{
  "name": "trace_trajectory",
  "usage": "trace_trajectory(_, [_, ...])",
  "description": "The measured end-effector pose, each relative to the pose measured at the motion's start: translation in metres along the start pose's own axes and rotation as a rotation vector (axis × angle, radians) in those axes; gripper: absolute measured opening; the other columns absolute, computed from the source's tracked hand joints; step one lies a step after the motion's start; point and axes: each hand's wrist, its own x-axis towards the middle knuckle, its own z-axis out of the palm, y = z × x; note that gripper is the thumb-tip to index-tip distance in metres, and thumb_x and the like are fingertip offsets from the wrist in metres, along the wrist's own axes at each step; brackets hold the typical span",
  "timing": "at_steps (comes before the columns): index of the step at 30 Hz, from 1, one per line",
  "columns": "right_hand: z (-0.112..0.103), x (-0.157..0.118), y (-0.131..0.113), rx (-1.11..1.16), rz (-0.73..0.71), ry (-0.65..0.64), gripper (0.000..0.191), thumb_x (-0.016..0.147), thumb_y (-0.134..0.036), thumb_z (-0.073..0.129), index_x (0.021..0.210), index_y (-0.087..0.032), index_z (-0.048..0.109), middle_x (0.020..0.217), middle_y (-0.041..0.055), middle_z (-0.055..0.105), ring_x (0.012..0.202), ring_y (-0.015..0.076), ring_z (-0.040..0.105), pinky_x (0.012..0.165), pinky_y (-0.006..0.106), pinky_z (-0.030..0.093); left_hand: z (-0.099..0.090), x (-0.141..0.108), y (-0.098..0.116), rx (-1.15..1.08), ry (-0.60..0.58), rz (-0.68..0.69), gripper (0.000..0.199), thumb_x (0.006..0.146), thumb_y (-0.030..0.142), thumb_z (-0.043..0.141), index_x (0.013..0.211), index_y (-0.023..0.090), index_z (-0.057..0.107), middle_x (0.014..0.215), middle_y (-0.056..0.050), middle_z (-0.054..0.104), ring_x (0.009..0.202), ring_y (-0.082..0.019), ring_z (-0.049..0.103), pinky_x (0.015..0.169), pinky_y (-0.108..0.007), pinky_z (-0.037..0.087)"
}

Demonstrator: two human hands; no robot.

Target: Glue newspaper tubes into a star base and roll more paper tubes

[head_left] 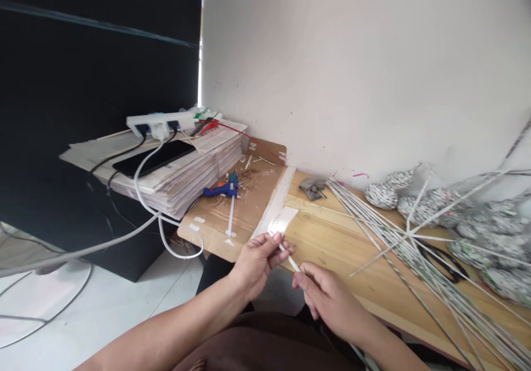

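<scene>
Head: white strip (pixel 292 261) slants down-right

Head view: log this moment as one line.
left grip: on white strip; right grip: on same strip, nearer body; blue glue gun: on cardboard

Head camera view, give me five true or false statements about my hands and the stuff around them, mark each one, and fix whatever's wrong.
1. The left hand and right hand both hold a thin white stick. True.
2. The black phone lies on the stack of papers. True.
3. The blue glue gun lies on the phone. False: the glue gun is on the brown cardboard.
4. The white power strip has nothing plugged in. False: plugs sit in it.
5. A woven gourd-shaped piece lies near the wall. True.
</scene>
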Motion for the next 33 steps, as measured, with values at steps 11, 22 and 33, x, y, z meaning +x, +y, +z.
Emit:
trace_trajectory(11, [-0.004,-0.004,-0.004,-0.625,-0.186,0.197,0.028,0.097,-0.042,0.039,0.084,-0.020,0.052,0.071,0.0020,0.059,0.065,0.0162,0.054,0.061,0.028,0.032,-0.001,0.004,-0.004,0.005,0.027,0.007,0.017,0.074,0.023,0.077,0.080,0.010,0.068,0.079,-0.007,0.067,0.080,-0.016,0.069,0.075,-0.023,0.058])
trace_trajectory(22, [-0.001,0.006,-0.003,-0.073,-0.002,-0.018,0.044,0.095,-0.056,0.035,0.090,-0.018,0.056,0.060,-0.0024,0.054,0.050,0.0114,0.051,0.053,0.023,0.039,-0.006,0.003,-0.008,0.031,0.013,-0.013,0.016,0.072,0.023,0.078,0.077,0.010,0.068,0.079,-0.006,0.067,0.079,-0.016,0.068,0.075,-0.023,0.058])
trace_trajectory(33, [0.001,0.002,-0.010,-0.518,-0.168,0.132,0.034,0.097,-0.046,0.038,0.091,-0.020,0.059,0.078,0.0056,0.067,0.070,0.0179,0.060,0.064,0.027,0.037,-0.004,0.003,-0.009,0.043,0.022,-0.015,0.016,0.076,0.026,0.075,0.079,0.011,0.068,0.080,-0.006,0.066,0.079,-0.014,0.067,0.077,-0.023,0.057])
